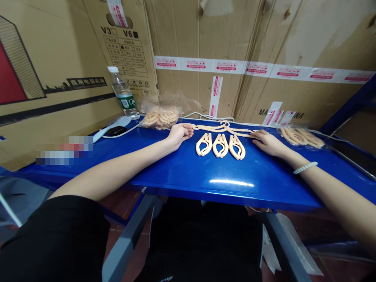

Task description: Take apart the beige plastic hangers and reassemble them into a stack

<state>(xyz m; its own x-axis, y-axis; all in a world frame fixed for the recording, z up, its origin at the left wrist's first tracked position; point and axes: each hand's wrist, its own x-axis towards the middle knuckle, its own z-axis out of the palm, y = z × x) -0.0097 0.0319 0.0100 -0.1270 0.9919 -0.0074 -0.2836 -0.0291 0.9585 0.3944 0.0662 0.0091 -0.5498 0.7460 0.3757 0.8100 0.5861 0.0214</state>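
An unfolded peach-coloured folding hanger (239, 131) is stretched out near the back of the blue table, its hook at the middle. My left hand (179, 137) has its fingers closed on the hanger's left end. At the right end, my right hand (268, 142) pinches the other arm tip. Just in front of the hanger, three folded hangers lie in a row: a left one (209, 143), a middle one (225, 145) and a right one (242, 149).
Clear plastic bags of folded hangers lie at left (164, 116) and right (302, 137). A water bottle (125, 98) stands at the back left near a pale-handled object (113, 125) and a black oval item (116, 131). Cardboard boxes (194, 35) wall the back; a white cable (202, 115) runs along it.
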